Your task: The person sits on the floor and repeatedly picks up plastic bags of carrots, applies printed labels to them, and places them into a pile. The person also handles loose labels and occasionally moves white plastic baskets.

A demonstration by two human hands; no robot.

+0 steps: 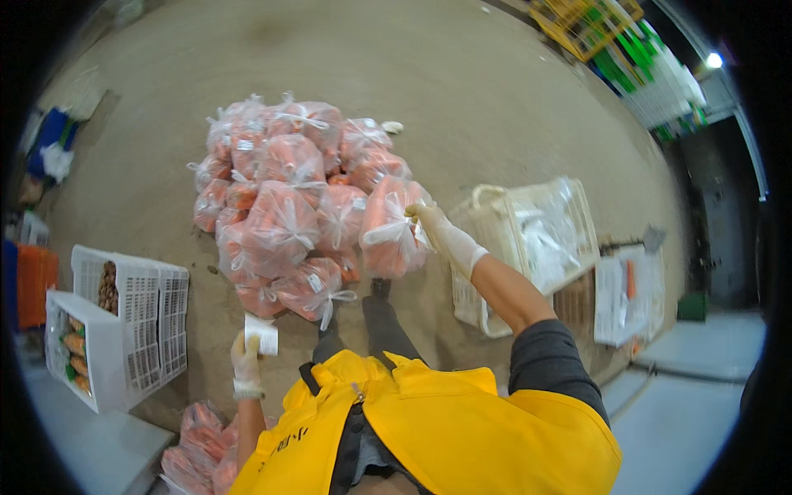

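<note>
My right hand (447,233), in a pale glove, grips the top of a clear plastic bag of carrots (390,242), which hangs by the right side of a pile. Also gloved, my left hand (246,361) holds a white paper slip (262,336) with writing between thumb and fingers. In front of me lies a large heap of tied carrot bags (281,216), several of them bearing white labels. The nearest labelled bag (311,284) lies above my left hand in the picture, close to my feet.
A cream plastic crate (486,216) with clear bags stands at the right, beside a white crate (612,297) holding a carrot. White crates (145,315) and a foam box (105,365) of packed food are at the left. More carrot bags (201,451) lie at lower left. A yellow cage (585,25) stands far off.
</note>
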